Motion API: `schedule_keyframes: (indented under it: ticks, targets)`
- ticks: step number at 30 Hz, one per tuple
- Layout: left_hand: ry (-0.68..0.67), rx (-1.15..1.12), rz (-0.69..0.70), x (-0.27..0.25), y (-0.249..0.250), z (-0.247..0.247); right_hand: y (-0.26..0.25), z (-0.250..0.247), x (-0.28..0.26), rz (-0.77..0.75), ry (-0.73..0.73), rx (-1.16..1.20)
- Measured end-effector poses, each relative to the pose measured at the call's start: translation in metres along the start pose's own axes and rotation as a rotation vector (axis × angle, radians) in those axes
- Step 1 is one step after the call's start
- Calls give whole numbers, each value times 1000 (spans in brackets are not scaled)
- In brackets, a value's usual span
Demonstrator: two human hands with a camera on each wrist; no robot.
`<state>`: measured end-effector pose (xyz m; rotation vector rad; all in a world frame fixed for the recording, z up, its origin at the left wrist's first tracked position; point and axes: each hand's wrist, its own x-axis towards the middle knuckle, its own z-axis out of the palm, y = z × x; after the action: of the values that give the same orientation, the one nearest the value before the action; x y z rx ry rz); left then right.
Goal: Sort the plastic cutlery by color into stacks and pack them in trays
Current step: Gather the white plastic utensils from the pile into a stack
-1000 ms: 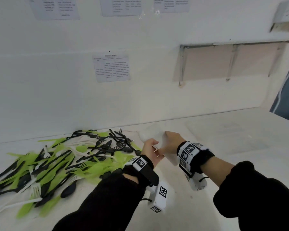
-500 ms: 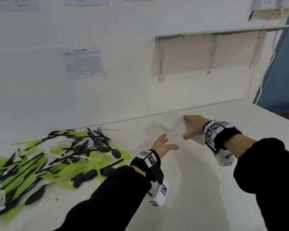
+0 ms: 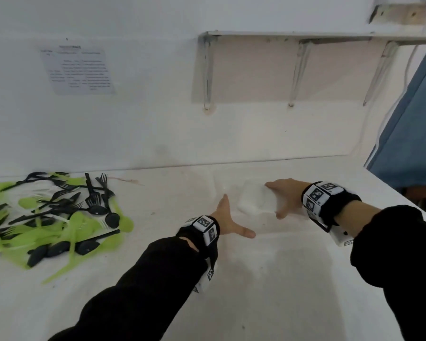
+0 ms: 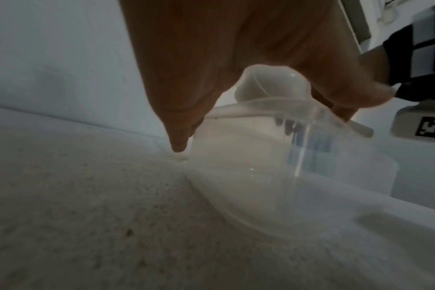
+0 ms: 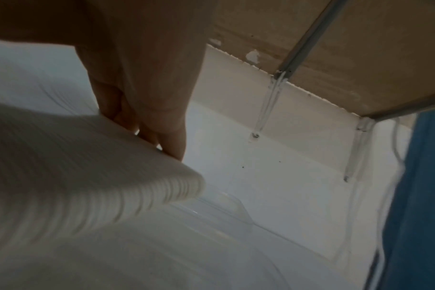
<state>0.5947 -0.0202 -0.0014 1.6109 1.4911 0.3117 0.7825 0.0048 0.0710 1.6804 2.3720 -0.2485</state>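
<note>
A mixed pile of green, black and white plastic cutlery [image 3: 59, 217] lies on the white table [image 3: 280, 279] at the left. My right hand [image 3: 273, 200] grips a stack of translucent white trays [image 3: 252, 201], fingers over its far side and thumb on the near side. The right wrist view shows the stack's ribbed edges [image 5: 75, 176] under my fingers [image 5: 162, 137], with a clear tray [image 5: 224, 200] beneath. My left hand [image 3: 231, 217] is open just left of the stack, fingers straight and thumb spread. In the left wrist view its fingertips [image 4: 179, 145] reach the table beside a clear tray [image 4: 249, 157].
The white wall runs close behind the table, with metal shelf brackets [image 3: 295, 70] and a taped paper sheet [image 3: 79, 70] on it. A blue panel [image 3: 408, 131] stands past the table's right edge. The cutlery pile fills the left part of the table.
My right hand has carried the tray stack rightward and lowered it to the table. My left hand let go of it, opened and followed alongside. The head view has turned right.
</note>
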Motion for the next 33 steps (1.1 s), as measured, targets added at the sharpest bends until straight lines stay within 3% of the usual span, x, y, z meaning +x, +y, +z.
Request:
schedule_keyframes:
  ticks: [6,14,26,33]
  targets:
    - [8,30,-101,-1,4,2,2,14,13,-148,-110,-88]
    - [-33,121,-125,1,-7,-1,-6,28,33,-239,-202,-202]
    - [-43,85,-28,7,-18,0,-16,34,49,-241,-297,-272]
    - [-44,41,-16,9,-21,2,-11,48,56,-203,-266,-288]
